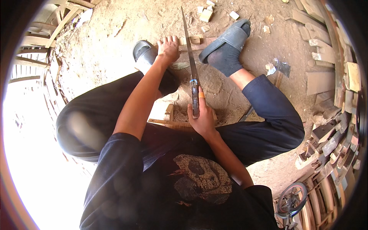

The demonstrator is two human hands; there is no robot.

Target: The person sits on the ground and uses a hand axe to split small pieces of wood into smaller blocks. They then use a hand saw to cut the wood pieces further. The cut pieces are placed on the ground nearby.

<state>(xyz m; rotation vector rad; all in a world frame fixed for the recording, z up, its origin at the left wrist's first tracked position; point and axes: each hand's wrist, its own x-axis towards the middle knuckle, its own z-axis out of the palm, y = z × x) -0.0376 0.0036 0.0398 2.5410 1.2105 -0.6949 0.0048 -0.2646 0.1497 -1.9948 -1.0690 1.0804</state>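
Observation:
My left hand (167, 50) grips a thin wooden board (206, 43) lying crosswise on the dirt between my sandaled feet. A long, narrow saw blade (188, 42) points away from me across that board, just right of my left hand; I cannot tell whether it touches the wood. My right hand (201, 119) is wrapped round the saw's dark handle (195, 103), with an orange band on one finger. Beneath, near my legs, are some wooden pieces (168, 115), partly hidden.
Small offcuts (206, 15) lie on the dirt ground (115, 34) beyond my feet. Scrap timber (329, 145) is piled along the right, with a bicycle wheel (291, 199) at lower right. Slatted wooden structures (34, 53) stand at the left, beside a bright opening.

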